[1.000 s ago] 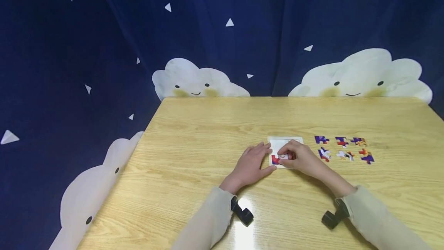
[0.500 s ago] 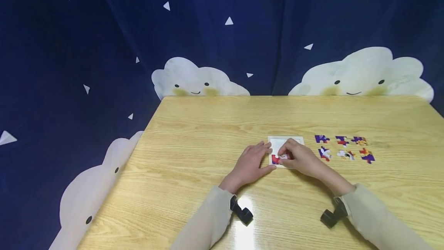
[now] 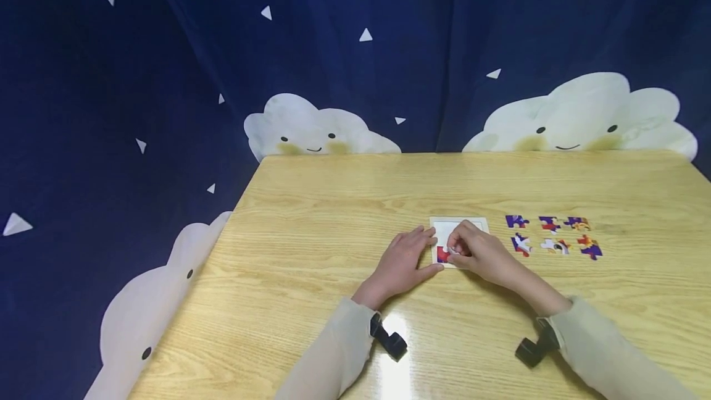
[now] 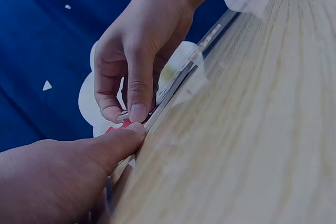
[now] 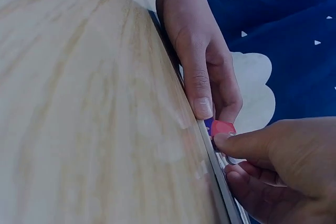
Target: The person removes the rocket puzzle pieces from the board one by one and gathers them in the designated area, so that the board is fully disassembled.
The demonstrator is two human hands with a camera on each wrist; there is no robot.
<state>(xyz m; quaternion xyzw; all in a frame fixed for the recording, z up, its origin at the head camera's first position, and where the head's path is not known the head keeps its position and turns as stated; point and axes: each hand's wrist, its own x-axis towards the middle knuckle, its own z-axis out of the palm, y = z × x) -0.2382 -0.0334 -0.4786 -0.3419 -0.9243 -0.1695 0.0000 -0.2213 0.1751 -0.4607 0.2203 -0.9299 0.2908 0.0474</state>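
Observation:
A white puzzle tray (image 3: 444, 228) lies on the table, with a red and purple jigsaw piece (image 3: 442, 254) in its near left corner. My left hand (image 3: 399, 263) rests along the tray's left side, fingers extended on the edge and thumb at the near corner. Beside the red piece, my right hand (image 3: 484, 254) pinches a whitish jigsaw piece (image 3: 452, 250) between thumb and fingers, over the tray. Its fingers hide most of that piece; a thin edge of the pinched piece (image 4: 123, 116) shows in the left wrist view. Whether it touches the tray is unclear.
Right of the tray, several loose jigsaw pieces lie in two rows, among them a purple piece (image 3: 517, 221) and an orange and purple piece (image 3: 590, 247). The wooden table (image 3: 311, 215) ends at a dark blue curtain (image 3: 333, 48) with white clouds.
The whitish piece in my right hand shows less of its face than before, more covered by the fingers. My left hand stays on the tray edge; the loose pieces lie as before.

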